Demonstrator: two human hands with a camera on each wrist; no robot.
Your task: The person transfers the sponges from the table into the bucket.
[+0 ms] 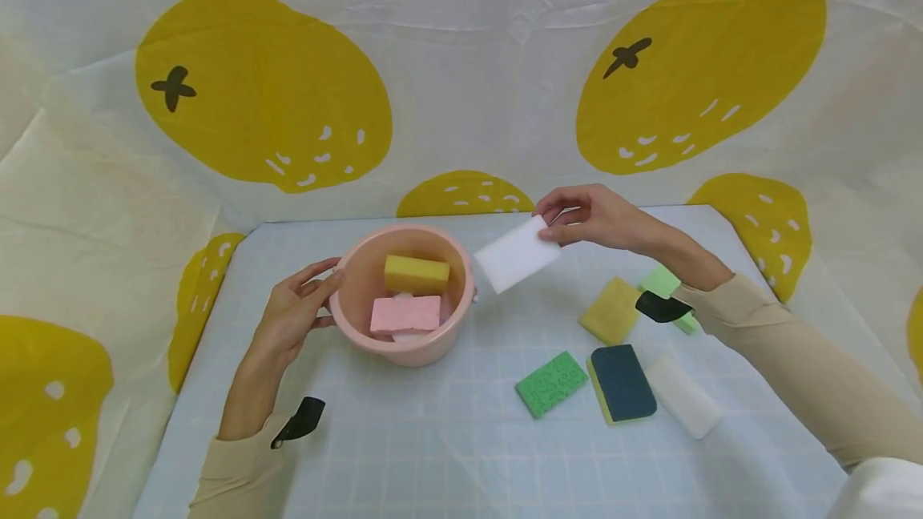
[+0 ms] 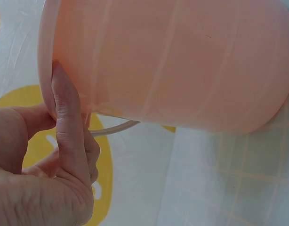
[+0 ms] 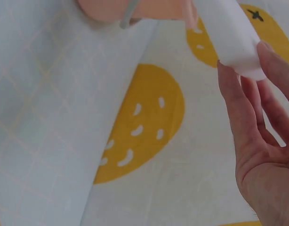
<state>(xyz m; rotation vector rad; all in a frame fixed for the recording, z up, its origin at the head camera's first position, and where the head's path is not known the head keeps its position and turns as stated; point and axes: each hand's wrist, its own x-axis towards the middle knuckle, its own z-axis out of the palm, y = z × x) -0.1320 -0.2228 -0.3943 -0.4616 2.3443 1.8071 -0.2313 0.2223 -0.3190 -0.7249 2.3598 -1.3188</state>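
A pink bucket (image 1: 421, 352) stands at the left of the table, a yellow sponge (image 1: 417, 274) and a pink sponge (image 1: 405, 314) inside it over some white pieces. My left hand (image 1: 292, 311) grips the bucket's rim on its left side; in the left wrist view a finger (image 2: 68, 103) lies along the wall just under the rim. Beside the bucket's right rim, my right hand (image 1: 594, 217) pinches a white sponge (image 1: 517, 253) by its far corner and holds it raised and tilted. The right wrist view shows thumb and fingertips at the end of that white sponge (image 3: 231, 37).
Right of the bucket lie a green sponge (image 1: 551, 384), a dark-topped sponge (image 1: 623, 383), a white sponge (image 1: 683, 396) and a yellow sponge (image 1: 610, 311). Light green pieces (image 1: 659, 282) are partly hidden under the right sleeve. A fruit-print curtain (image 1: 461, 102) rises behind the table.
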